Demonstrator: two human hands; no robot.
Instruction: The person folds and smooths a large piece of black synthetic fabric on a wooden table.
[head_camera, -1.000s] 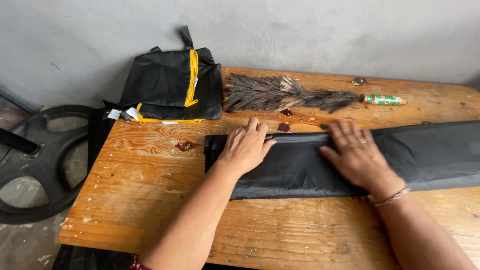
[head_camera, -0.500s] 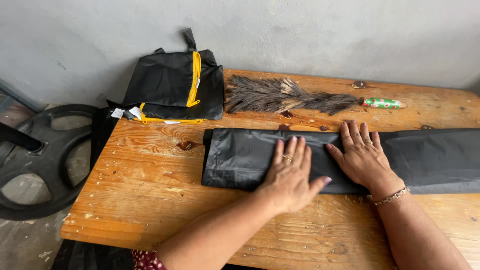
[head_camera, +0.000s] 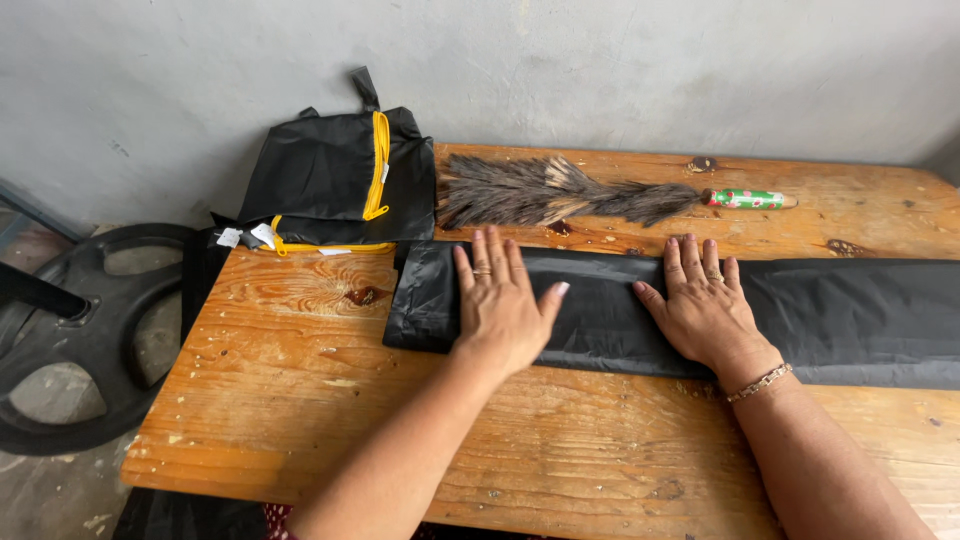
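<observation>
Both hands, left hand (head_camera: 500, 305) and right hand (head_camera: 705, 305), press open-palmed on the black folded sheet (head_camera: 600, 310), its right end cut off.

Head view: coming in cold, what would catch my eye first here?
Two hands pressed flat on a long black sheet folded into a strip across the wooden table: the left hand near its left end, the right hand further along. Behind the sheet lies a feather duster with a green handle, and a black bag with yellow zips sits at the table's far left corner.
</observation>
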